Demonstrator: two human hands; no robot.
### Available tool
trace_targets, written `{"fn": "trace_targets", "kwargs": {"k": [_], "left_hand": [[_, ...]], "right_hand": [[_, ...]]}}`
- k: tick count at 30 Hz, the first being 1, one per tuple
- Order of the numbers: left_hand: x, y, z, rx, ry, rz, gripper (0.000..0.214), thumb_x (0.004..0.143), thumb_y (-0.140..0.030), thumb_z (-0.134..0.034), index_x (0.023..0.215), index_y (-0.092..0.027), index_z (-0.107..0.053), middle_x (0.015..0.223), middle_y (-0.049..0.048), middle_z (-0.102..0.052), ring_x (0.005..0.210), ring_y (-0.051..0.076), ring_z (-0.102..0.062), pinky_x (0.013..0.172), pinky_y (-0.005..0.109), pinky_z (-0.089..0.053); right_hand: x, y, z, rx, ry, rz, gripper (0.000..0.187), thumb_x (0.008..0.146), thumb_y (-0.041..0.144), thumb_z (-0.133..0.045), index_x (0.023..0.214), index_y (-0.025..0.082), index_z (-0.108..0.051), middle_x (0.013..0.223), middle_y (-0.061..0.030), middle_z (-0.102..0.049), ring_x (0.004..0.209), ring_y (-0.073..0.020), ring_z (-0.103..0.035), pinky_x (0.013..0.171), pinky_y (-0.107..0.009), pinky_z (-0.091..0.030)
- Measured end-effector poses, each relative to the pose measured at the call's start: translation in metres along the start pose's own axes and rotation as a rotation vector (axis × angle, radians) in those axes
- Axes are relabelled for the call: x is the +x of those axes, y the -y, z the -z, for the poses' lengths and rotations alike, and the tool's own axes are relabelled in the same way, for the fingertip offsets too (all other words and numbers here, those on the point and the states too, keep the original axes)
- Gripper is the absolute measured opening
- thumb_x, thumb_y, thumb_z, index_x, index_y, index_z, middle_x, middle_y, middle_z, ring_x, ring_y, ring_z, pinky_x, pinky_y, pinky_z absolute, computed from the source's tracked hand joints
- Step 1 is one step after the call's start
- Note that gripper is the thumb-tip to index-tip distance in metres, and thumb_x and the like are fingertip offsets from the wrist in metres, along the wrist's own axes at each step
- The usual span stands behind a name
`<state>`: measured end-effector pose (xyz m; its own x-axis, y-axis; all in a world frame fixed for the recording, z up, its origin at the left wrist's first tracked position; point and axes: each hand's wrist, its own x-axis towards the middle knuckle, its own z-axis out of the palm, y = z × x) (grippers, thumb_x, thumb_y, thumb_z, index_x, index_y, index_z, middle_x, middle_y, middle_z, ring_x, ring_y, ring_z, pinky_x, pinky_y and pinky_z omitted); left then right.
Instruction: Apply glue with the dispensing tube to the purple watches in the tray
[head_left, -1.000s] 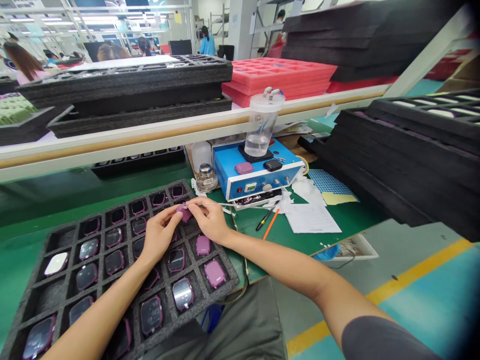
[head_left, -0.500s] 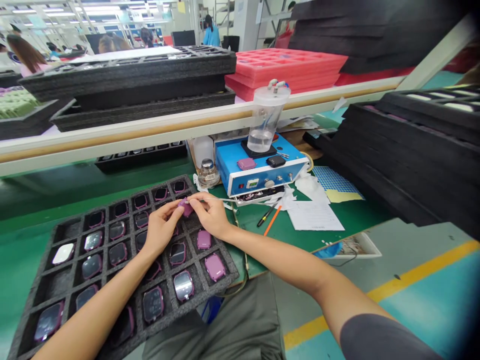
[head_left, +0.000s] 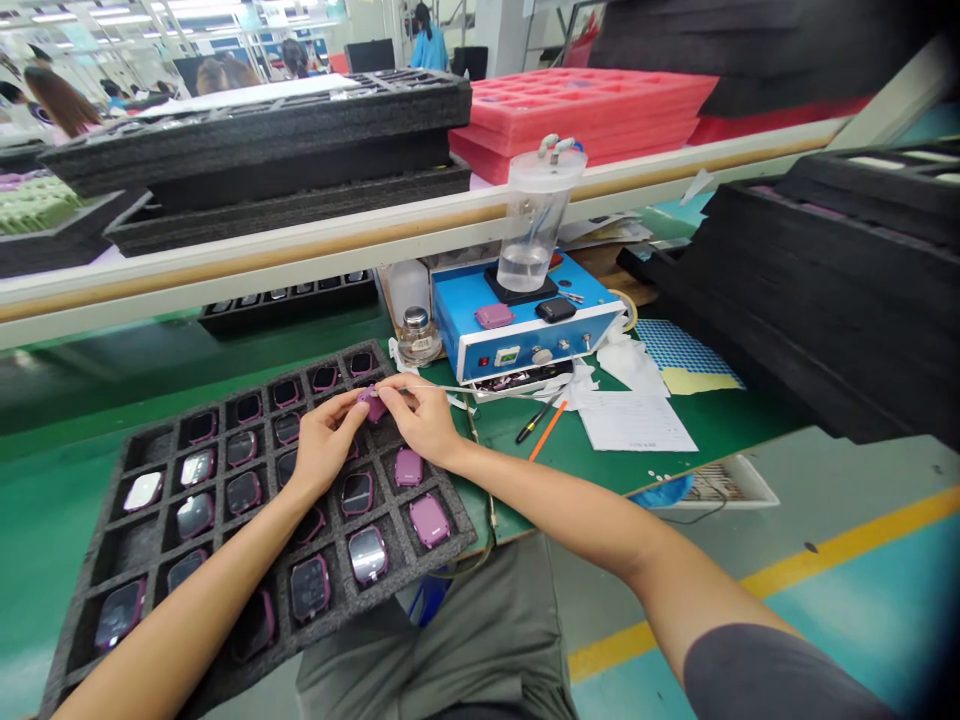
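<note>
A factory floor, by the look of it: an assembly hall for small electronics.
Purple-framed watch-like pieces [head_left: 430, 520] sit in a compartmented foam tray [head_left: 135, 550] on a green worktop [head_left: 45, 490], beside a blue control box [head_left: 450, 300] with knobs. Black foam trays [head_left: 810, 300] and red foam trays [head_left: 540, 125] are stacked around; beyond, co-workers [head_left: 430, 48] appear under rows of ceiling lights [head_left: 202, 12], and a yellow line [head_left: 862, 541] marks the floor [head_left: 885, 610].
</note>
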<state>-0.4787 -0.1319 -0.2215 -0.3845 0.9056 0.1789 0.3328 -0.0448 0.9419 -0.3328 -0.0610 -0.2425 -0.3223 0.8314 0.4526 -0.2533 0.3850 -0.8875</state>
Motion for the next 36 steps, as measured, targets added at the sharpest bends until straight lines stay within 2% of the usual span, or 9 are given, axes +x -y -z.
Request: {"fn": "trace_targets", "kwargs": {"k": [4,9,14,18,23,26,30,33,36], "left_hand": [[0.0,-0.003,-0.001,0.042,0.039,-0.027,0.055,0.082,-0.058,-0.074,0.111,-0.012,-0.075,0.113,0.014,-0.078,0.101,0.026,-0.074,0.095,0.037,-0.057],[-0.012,-0.011,-0.002,0.382,0.188,-0.098,0.037,0.093,-0.036,-0.058,0.121,-0.014,-0.069,0.084,0.0051,-0.076,0.079,0.02,-0.069,0.082,0.035,-0.051],[-0.021,-0.008,-0.008,0.645,0.222,-0.217,0.032,0.099,-0.035,-0.053,0.118,-0.019,-0.074,0.1,0.0084,-0.078,0.098,0.027,-0.064,0.093,0.044,-0.046],[0.002,0.003,-0.002,0.754,0.187,-0.343,0.039,0.101,-0.035,-0.049,0.121,-0.015,-0.076,0.118,0.0136,-0.074,0.11,0.029,-0.061,0.102,0.047,-0.044],[0.049,0.0,0.017,0.968,0.5,-0.42,0.04,0.092,-0.021,-0.055,0.127,-0.018,-0.074,0.125,0.0118,-0.075,0.118,0.03,-0.065,0.103,0.046,-0.043],[0.065,-0.007,0.019,1.09,0.583,-0.432,0.046,0.085,-0.022,-0.065,0.13,-0.022,-0.073,0.119,0.0125,-0.076,0.115,0.031,-0.067,0.105,0.048,-0.042],[0.059,-0.006,0.013,0.931,0.5,-0.42,0.035,0.09,-0.025,-0.062,0.122,-0.019,-0.075,0.115,0.013,-0.076,0.112,0.03,-0.068,0.105,0.046,-0.043],[0.038,0.001,0.005,0.487,0.335,-0.302,0.034,0.098,-0.034,-0.056,0.12,-0.015,-0.075,0.117,0.0124,-0.076,0.107,0.026,-0.07,0.1,0.04,-0.049],[0.017,0.008,-0.003,0.094,0.281,-0.155,0.044,0.096,-0.045,-0.062,0.119,-0.01,-0.073,0.115,0.0139,-0.076,0.102,0.024,-0.071,0.092,0.034,-0.054]], "right_hand": [[-0.003,0.002,0.004,0.005,-0.027,-0.004,0.032,0.095,0.048,-0.062,0.093,0.018,-0.073,0.098,-0.008,-0.076,0.09,-0.0185,-0.072,0.08,-0.03,-0.061],[0.004,-0.005,0.013,0.061,-0.208,0.011,0.036,0.096,0.052,-0.065,0.097,0.017,-0.072,0.099,-0.0092,-0.075,0.092,-0.0183,-0.072,0.084,-0.031,-0.059],[0.01,-0.012,0.019,0.059,-0.22,0.002,0.036,0.096,0.053,-0.067,0.096,0.018,-0.07,0.099,-0.0086,-0.074,0.092,-0.0181,-0.072,0.082,-0.031,-0.061],[0.007,-0.011,0.02,0.103,-0.24,0.01,0.034,0.097,0.053,-0.067,0.104,0.02,-0.066,0.1,-0.0068,-0.074,0.091,-0.0166,-0.074,0.078,-0.028,-0.063],[0.002,-0.009,0.019,0.056,-0.245,0.065,0.03,0.099,0.05,-0.066,0.103,0.02,-0.066,0.096,-0.0054,-0.073,0.085,-0.015,-0.074,0.074,-0.026,-0.064],[0.0,-0.01,0.018,0.034,-0.236,0.089,0.03,0.104,0.05,-0.057,0.103,0.021,-0.066,0.098,-0.0052,-0.071,0.085,-0.0144,-0.074,0.074,-0.027,-0.064],[-0.001,-0.01,0.019,-0.017,-0.216,0.136,0.03,0.107,0.047,-0.051,0.108,0.021,-0.067,0.104,-0.0062,-0.069,0.092,-0.0157,-0.073,0.08,-0.029,-0.064],[-0.004,-0.007,0.019,-0.08,-0.167,0.158,0.029,0.108,0.044,-0.051,0.109,0.021,-0.068,0.108,-0.0075,-0.069,0.095,-0.017,-0.073,0.086,-0.032,-0.063],[-0.006,-0.004,0.017,-0.126,-0.12,0.167,0.028,0.106,0.045,-0.055,0.105,0.02,-0.069,0.104,-0.007,-0.071,0.093,-0.0175,-0.072,0.087,-0.033,-0.062]]}}
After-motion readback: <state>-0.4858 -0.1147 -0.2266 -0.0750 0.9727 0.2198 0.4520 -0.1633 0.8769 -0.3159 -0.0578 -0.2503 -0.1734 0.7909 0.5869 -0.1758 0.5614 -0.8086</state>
